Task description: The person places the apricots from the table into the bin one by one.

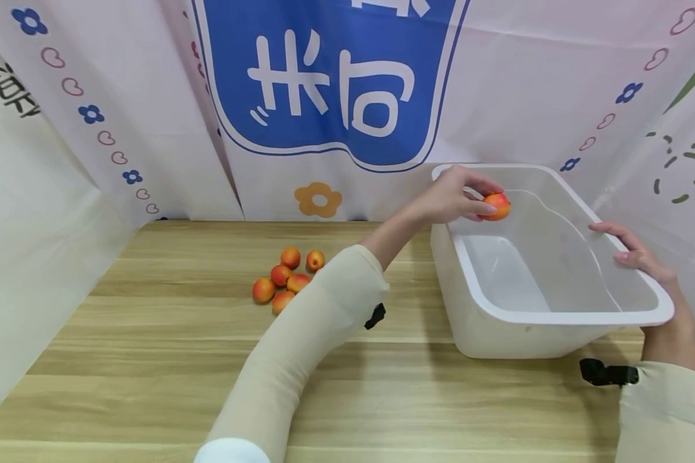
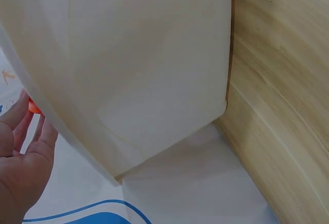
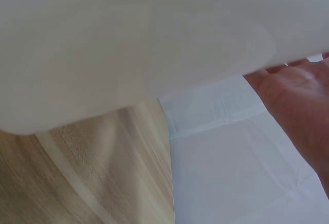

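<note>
My left hand (image 1: 454, 195) pinches an orange-red apricot (image 1: 497, 207) between thumb and fingers, above the opening of a white plastic tub (image 1: 467, 257). In the left wrist view, the left hand (image 2: 28, 157) shows past the tub's rim, and only a sliver of the apricot (image 2: 34, 107) is visible. My right hand (image 1: 637, 253) grips the tub's right rim, fingers over the edge. Seen from below, the right hand (image 3: 300, 98) is beside the tub wall (image 3: 128, 54), its fingertips partly hidden. Several apricots (image 1: 280, 275) lie grouped on the table, some possibly behind the left sleeve.
The wood-grain table (image 1: 150, 360) carries the tub at its right side. A white printed cloth (image 1: 336, 177) with a blue sign hangs along the back, and more cloth closes off both sides. The tub's visible floor (image 1: 504, 276) is pale and bare.
</note>
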{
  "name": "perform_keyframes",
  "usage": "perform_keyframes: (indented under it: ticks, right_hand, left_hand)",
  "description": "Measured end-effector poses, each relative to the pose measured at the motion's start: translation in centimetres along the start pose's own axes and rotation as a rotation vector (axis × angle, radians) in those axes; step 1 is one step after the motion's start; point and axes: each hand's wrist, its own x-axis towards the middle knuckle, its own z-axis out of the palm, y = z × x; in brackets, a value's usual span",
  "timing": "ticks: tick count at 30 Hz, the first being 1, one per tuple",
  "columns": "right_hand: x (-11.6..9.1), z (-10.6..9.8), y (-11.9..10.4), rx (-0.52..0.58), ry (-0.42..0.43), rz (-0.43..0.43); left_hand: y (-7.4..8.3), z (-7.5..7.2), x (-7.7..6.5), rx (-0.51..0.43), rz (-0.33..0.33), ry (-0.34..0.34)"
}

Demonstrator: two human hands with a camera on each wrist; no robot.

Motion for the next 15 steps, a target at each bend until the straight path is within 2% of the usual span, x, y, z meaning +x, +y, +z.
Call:
perform_keyframes:
  ticks: [4,7,10,15]
  right_hand:
    - [-0.1,0.0,0.0,0.083,0.004,0.016]
    - [-0.1,0.1,0.0,0.099,0.013,0.023]
    - [0.0,0.1,0.1,0.097,0.010,0.018]
    - [-0.2,0.3,0.1,0.013,0.096,0.023]
  left_hand:
    - [0.0,0.8,1.0,0.023,-0.034,-0.011]
    - [0.0,1.5,1.7,0.071,-0.051,-0.016]
    - [-0.2,2.1,2.3,0.150,-0.054,-0.041]
    - [-0.1,3.0,3.3,0.311,-0.040,-0.081]
